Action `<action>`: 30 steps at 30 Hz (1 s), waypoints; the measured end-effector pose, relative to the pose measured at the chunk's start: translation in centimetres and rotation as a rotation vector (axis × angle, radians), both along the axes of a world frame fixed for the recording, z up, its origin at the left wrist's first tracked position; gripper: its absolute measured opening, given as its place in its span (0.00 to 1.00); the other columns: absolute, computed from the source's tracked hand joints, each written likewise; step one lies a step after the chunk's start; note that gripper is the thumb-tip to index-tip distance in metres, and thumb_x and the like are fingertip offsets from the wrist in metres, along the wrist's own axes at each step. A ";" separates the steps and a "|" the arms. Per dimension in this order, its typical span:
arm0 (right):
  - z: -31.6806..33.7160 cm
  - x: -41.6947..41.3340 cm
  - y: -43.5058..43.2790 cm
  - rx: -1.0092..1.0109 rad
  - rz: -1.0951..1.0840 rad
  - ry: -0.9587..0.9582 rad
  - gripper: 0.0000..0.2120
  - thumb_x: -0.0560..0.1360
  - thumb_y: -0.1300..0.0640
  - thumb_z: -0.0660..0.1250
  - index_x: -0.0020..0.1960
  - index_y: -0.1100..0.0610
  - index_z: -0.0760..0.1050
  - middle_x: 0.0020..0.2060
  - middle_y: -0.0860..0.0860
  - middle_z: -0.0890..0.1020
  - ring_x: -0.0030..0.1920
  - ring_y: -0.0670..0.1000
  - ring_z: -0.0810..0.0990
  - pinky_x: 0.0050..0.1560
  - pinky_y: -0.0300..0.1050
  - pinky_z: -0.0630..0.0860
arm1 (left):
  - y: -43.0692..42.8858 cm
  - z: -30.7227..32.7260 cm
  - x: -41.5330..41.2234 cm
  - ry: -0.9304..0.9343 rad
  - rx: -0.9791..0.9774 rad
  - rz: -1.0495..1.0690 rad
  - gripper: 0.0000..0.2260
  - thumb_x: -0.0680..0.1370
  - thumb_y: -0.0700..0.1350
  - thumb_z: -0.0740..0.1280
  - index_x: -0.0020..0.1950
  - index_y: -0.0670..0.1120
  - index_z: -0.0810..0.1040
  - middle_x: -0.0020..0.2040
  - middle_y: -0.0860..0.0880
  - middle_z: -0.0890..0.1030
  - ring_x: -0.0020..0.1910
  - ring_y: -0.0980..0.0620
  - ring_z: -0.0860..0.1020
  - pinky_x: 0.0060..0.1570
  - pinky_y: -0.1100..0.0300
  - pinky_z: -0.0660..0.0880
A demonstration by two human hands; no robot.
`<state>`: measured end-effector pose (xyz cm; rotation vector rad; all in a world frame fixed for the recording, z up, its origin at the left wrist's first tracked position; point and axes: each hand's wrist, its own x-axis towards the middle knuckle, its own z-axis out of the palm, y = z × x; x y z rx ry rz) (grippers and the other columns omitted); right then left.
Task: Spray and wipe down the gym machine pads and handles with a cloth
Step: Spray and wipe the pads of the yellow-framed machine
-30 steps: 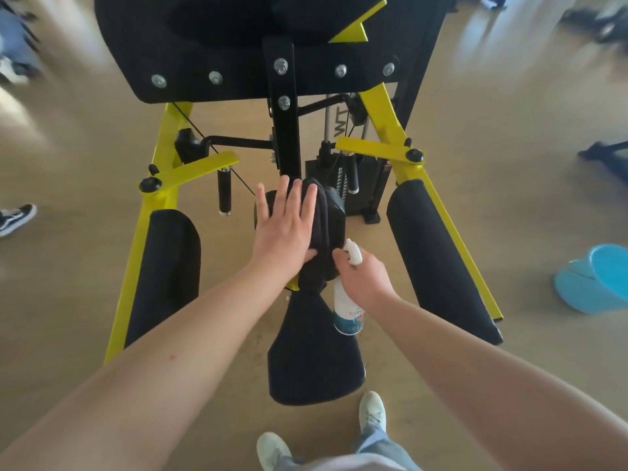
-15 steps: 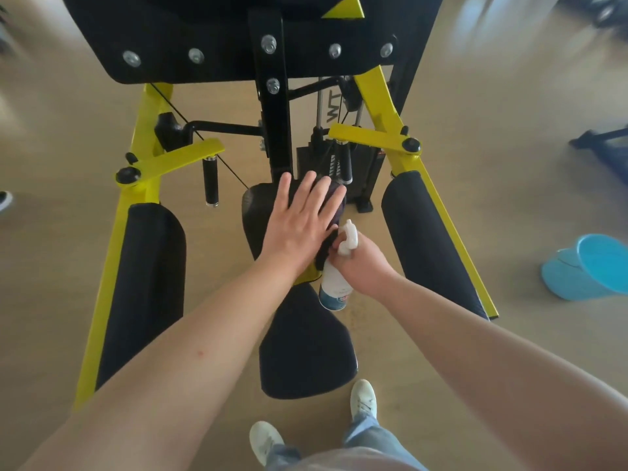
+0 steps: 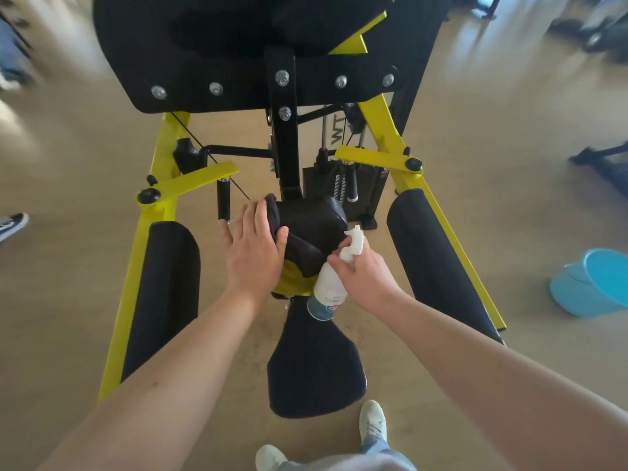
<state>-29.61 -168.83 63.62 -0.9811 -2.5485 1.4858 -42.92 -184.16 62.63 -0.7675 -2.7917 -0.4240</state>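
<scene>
**Head view, looking down.** A gym machine with a yellow frame [image 3: 153, 253] stands on a smooth tan floor [image 3: 68, 158].

- **Left hand:** The left hand [image 3: 253, 256] lies on a dark cloth [image 3: 302, 256]. Its grip is spread, with straight fingers pressing the cloth against the left edge of the small black middle pad [image 3: 316, 217].
- **Right hand:** The right hand [image 3: 368, 275] holds a white spray bottle [image 3: 328, 288] just beside the cloth. Its grip is curled round the neck, and the nozzle is turned towards the middle pad.
- **Pads:** A black seat pad [image 3: 316, 375] lies below the hands. It is flanked by a long left pad [image 3: 163, 294] and a long right pad [image 3: 431, 253]. A bolted back pad [image 3: 221, 45] fills the top of the view.
- **Floor and room:** A blue bucket [image 3: 591, 283] lies tilted on the floor at the right. Pale shoes [image 3: 372, 419] show at the bottom edge and a dark sneaker [image 3: 13, 226] at the left. The room's margins are blurred.
</scene>
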 end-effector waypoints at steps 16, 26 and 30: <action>-1.5 0.7 5.0 -0.093 0.004 -0.041 0.22 0.77 0.58 0.70 0.67 0.47 0.67 0.51 0.48 0.80 0.50 0.49 0.80 0.44 0.44 0.78 | 9.6 2.5 0.5 0.143 -0.288 -0.318 0.25 0.87 0.55 0.47 0.69 0.43 0.77 0.68 0.42 0.79 0.67 0.42 0.77 0.68 0.46 0.72; -1.2 1.8 8.6 -0.356 -0.218 0.118 0.16 0.77 0.53 0.76 0.59 0.52 0.74 0.49 0.49 0.84 0.50 0.49 0.85 0.50 0.45 0.83 | 13.5 0.9 1.3 0.311 -0.371 -0.520 0.21 0.85 0.54 0.52 0.46 0.46 0.81 0.44 0.46 0.83 0.47 0.45 0.81 0.68 0.46 0.69; -0.7 0.9 7.8 -0.351 -0.160 0.135 0.14 0.80 0.47 0.70 0.64 0.50 0.76 0.52 0.51 0.85 0.52 0.49 0.86 0.53 0.50 0.85 | 11.8 1.2 1.5 0.356 -0.333 -0.460 0.21 0.85 0.57 0.51 0.56 0.47 0.79 0.53 0.47 0.82 0.58 0.45 0.79 0.71 0.44 0.65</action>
